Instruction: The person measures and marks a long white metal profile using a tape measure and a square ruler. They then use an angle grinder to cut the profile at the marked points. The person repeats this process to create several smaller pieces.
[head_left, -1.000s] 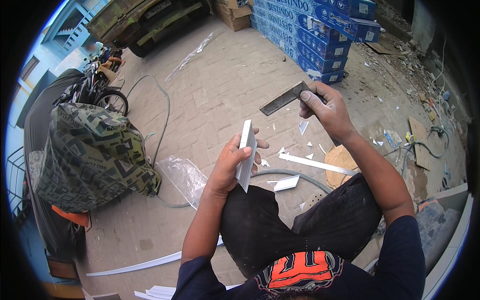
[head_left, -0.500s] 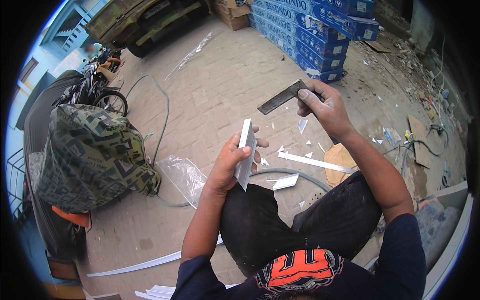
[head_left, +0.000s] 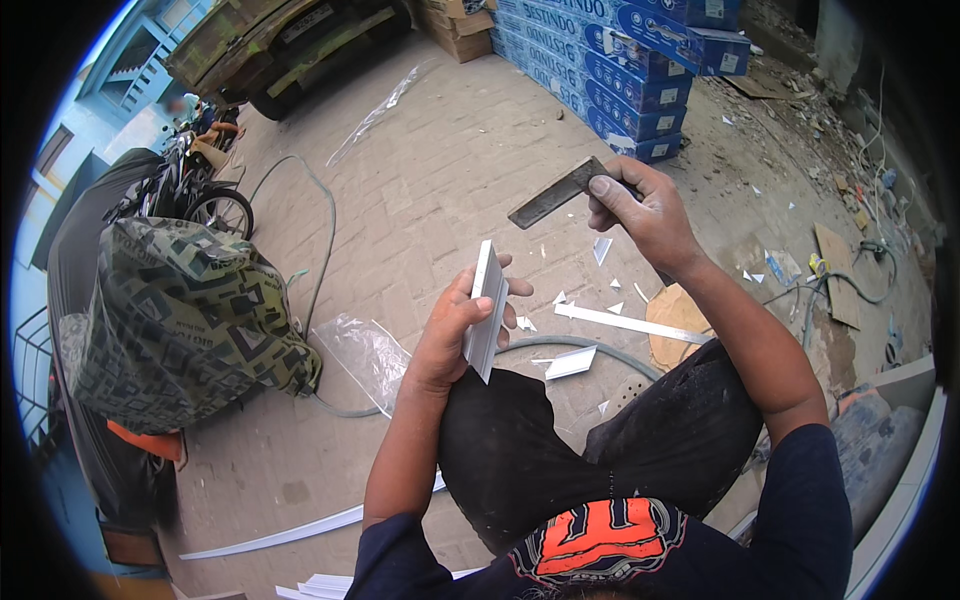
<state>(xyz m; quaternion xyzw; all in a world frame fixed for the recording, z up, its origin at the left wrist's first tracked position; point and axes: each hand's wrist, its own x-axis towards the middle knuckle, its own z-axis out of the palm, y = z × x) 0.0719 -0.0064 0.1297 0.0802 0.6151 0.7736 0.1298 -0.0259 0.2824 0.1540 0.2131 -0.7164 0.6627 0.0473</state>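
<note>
My left hand (head_left: 458, 325) is closed around a short piece of white ridged trim (head_left: 486, 315), which it holds tilted upright above my left knee. The thumb presses on its face and the fingers wrap behind. Up and to the right, my right hand (head_left: 645, 215) grips a dark, worn try square (head_left: 553, 196) by one end. Its flat dark arm points left and slightly down, apart from the trim; part of the tool is hidden behind my hand and wrist.
On the paving lie a long white strip (head_left: 630, 323), an angled trim offcut (head_left: 571, 362), small white scraps, a round tan board (head_left: 677, 325), a grey hose (head_left: 330, 215) and clear plastic (head_left: 362, 357). Blue boxes (head_left: 640, 95), a truck (head_left: 290, 45) and a covered shape (head_left: 190, 320) stand around.
Both hands keep their holds. The trim and the try square have shifted very slightly left in the picture, and the whole view has moved a little.
</note>
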